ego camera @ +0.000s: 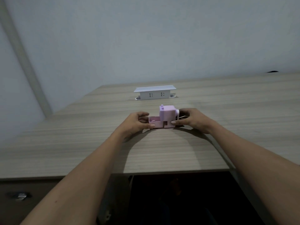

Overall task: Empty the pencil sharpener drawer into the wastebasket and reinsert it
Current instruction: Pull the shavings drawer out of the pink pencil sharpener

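Observation:
A lilac pencil sharpener [167, 115] stands on the wooden table [162, 151], its white crank end facing right. Its pink drawer [154, 121] sticks out about halfway on the left side, and the part I can see inside looks empty. My left hand [138, 122] grips the drawer's outer end between thumb and fingers. My right hand [190, 120] holds the sharpener body from the right, thumb on its front lower edge. No wastebasket is in view.
A white pop-up socket block [155, 93] rises from the table behind the sharpener. A grey wall stands behind the table. Below the table's front edge are a dark gap and a brown surface at lower left.

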The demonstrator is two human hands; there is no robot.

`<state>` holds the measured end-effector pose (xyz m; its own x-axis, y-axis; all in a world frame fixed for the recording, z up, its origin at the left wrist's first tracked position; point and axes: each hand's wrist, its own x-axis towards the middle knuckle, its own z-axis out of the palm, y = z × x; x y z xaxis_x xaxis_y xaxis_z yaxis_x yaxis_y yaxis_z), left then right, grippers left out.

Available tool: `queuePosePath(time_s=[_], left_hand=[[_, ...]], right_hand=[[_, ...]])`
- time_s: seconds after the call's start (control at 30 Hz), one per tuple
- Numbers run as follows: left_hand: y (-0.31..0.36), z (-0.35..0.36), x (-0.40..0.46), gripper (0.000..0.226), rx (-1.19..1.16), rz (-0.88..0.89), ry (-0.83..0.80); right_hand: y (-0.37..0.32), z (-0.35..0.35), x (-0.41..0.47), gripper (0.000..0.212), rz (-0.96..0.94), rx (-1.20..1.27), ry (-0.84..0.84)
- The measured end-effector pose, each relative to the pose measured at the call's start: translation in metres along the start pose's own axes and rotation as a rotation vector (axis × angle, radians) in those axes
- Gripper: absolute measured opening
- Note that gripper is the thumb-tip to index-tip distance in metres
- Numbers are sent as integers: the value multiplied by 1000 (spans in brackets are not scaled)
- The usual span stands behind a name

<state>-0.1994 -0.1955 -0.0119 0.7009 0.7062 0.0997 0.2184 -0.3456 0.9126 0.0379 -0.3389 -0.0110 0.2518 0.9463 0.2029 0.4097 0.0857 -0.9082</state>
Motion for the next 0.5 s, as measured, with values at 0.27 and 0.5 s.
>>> queuePosePath(time_s=[0.27, 0.5], left_hand=[[9, -39, -14, 79, 24, -2, 67], [52, -52, -18, 68, -11, 60, 113]], right_hand=[[-6, -1, 0, 57, 36, 34, 27], [-53, -13, -2, 75, -37, 20, 90]])
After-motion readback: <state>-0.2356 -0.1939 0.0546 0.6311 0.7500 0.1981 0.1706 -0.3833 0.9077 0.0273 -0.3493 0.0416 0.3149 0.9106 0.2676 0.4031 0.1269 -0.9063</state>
